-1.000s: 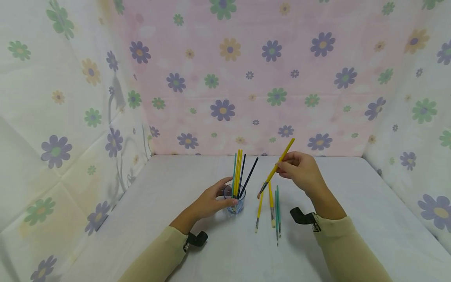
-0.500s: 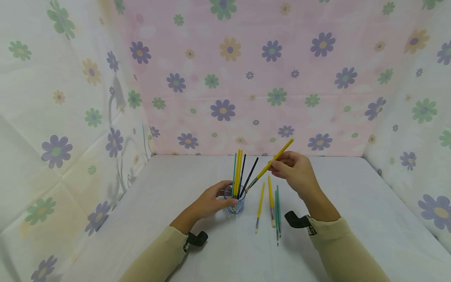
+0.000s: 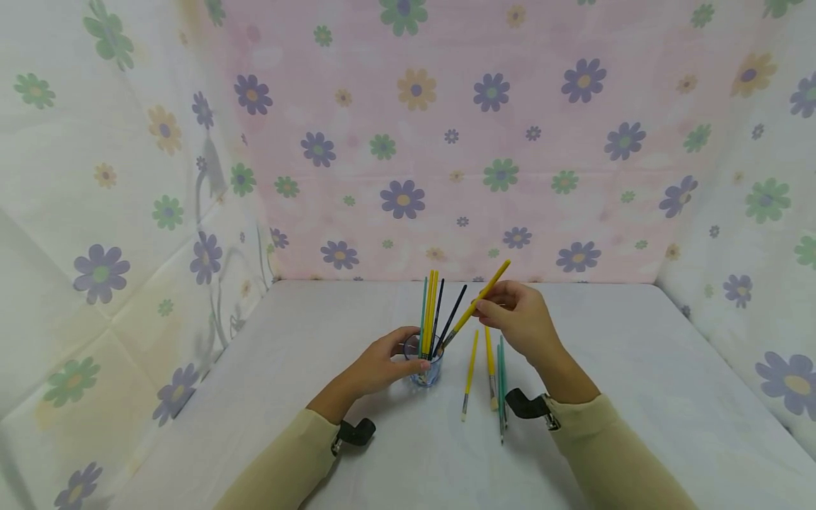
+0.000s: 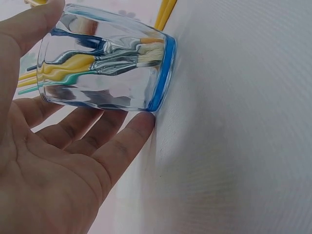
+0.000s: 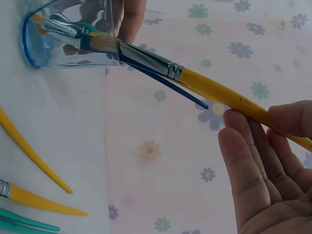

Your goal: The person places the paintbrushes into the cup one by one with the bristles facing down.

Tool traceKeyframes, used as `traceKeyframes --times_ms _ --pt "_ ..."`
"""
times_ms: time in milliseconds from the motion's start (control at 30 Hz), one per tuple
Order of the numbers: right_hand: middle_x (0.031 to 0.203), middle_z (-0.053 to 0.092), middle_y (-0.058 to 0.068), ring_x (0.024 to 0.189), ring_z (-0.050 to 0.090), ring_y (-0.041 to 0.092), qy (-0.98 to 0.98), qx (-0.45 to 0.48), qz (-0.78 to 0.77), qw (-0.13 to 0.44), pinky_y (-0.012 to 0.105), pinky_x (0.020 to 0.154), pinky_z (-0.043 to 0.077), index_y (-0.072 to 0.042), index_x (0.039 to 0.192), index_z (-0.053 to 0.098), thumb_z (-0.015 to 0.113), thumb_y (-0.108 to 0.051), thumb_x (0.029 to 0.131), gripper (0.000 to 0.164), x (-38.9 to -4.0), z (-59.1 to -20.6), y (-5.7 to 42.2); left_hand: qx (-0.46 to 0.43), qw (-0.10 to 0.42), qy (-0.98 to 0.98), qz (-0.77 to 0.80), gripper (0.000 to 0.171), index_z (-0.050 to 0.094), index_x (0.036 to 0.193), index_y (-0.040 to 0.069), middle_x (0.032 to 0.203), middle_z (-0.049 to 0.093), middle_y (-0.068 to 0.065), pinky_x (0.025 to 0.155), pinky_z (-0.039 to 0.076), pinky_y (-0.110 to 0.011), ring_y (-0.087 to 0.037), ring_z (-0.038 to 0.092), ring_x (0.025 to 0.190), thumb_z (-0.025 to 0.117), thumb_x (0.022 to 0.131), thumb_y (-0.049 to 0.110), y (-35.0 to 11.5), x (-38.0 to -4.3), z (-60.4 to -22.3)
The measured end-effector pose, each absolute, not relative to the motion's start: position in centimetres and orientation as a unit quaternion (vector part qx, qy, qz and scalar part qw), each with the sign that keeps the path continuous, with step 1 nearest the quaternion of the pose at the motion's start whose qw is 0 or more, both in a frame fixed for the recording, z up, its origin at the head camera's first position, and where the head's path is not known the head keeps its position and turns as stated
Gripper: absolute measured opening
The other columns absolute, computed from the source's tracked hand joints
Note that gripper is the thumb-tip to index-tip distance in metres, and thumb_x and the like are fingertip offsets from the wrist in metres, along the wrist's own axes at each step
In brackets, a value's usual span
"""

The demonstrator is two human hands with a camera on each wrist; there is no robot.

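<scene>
My left hand (image 3: 382,365) holds a clear drinking glass (image 4: 124,90) with a blue base, thumb on one side and fingers on the other. Several paintbrushes (image 3: 428,312) lean in it, bristles down, with teal, yellow and dark handles. Between thumb and fingers, my right hand (image 3: 523,319) pinches a yellow-handled paintbrush (image 5: 214,90) at its handle. This brush slants down to the left, and its brown bristles (image 5: 105,42) are right at the glass's mouth. The right wrist view shows the left fingers (image 5: 132,19) behind the glass.
Right of the glass, two yellow brushes (image 3: 470,375) and teal brushes (image 3: 501,397) lie on the white-covered table (image 3: 414,460). Flowered cloth (image 3: 408,142) hangs behind and at both sides. A black wrist mount (image 3: 525,404) sits at the right cuff.
My right hand has moved left and slightly down, bringing the yellow brush's bristles from beside the glass to its mouth. The left hand and glass have stayed in place.
</scene>
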State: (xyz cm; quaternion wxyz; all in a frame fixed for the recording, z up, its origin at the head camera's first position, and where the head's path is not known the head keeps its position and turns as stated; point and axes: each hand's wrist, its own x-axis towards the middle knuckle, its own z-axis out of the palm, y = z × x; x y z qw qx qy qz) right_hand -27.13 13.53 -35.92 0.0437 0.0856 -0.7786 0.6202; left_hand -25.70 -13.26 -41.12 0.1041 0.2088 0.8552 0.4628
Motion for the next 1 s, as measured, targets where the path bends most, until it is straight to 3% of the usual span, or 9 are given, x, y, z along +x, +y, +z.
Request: traceKeyframes --times_ms 533,767,1000 --pt "0.1 0.068 0.004 0.091 0.069 0.02 -0.8 0.109 0.589 0.023 0.039 0.08 0.057 -0.007 0.109 0.062 0.066 -0.022 0.09 0.024 -27.2 -37.1 12.2 0.187 0.108 0.856 0.47 0.067 0.042 0.141 0.027 0.132 0.054 0.001 0.105 0.029 -0.063 -0.025 0.047 0.128 0.071 0.083 0.045 -13.2 -26.5 -42.2" --pt "0.096 0.07 0.0 0.089 0.068 0.018 -0.82 0.109 0.561 0.018 0.037 0.077 0.057 -0.012 0.106 0.063 0.066 -0.024 0.09 0.021 -27.1 -37.5 11.5 0.213 0.104 0.854 0.464 0.063 0.042 0.136 0.041 0.128 0.056 0.011 0.105 0.031 -0.062 -0.018 0.049 0.126 0.069 0.08 0.055 -13.9 -28.0 -44.2" --pt "0.091 0.07 -0.003 0.082 0.068 0.014 -0.837 0.103 0.537 0.009 0.038 0.075 0.057 -0.017 0.1 0.064 0.068 -0.023 0.088 0.014 -27.3 -38.5 10.7 0.207 0.105 0.855 0.463 0.063 0.042 0.134 0.044 0.128 0.054 0.014 0.105 0.033 -0.06 -0.016 0.05 0.124 0.07 0.079 0.056 -13.8 -28.1 -44.2"
